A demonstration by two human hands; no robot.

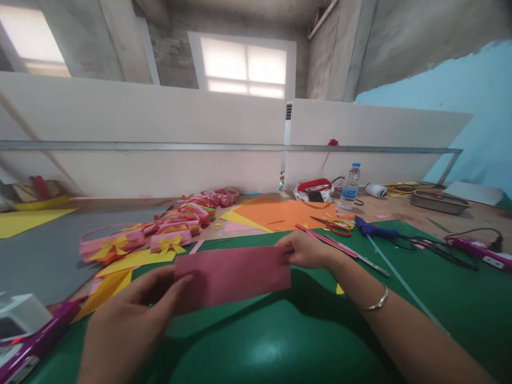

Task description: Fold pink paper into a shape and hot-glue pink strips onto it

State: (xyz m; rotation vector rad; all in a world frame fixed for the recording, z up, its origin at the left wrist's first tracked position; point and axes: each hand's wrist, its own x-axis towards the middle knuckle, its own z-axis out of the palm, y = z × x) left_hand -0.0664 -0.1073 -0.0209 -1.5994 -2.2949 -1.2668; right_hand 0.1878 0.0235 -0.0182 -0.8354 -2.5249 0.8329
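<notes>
A flat rectangle of pink paper [240, 274] is stretched between my two hands, slightly tilted, above the green cutting mat [248, 341]. My left hand [132, 309] pinches its left edge, with the thumb on the near face and the fingers behind. At the upper right corner, my right hand [304, 249] grips the paper; some of its fingertips are hidden. Beyond it to the left lie several small pink paper bags with yellow bows [170, 242]. Orange paper sheets [280, 210] lie behind the pink rectangle.
Right of my hands are scissors [340, 228], a blue glue gun [374, 229] with its cord, a pink-edged cutter or pen [328, 240] and a water bottle [350, 186]. Purple power strips [482, 250] lie at both sides. A white panel [160, 117] stands behind the table.
</notes>
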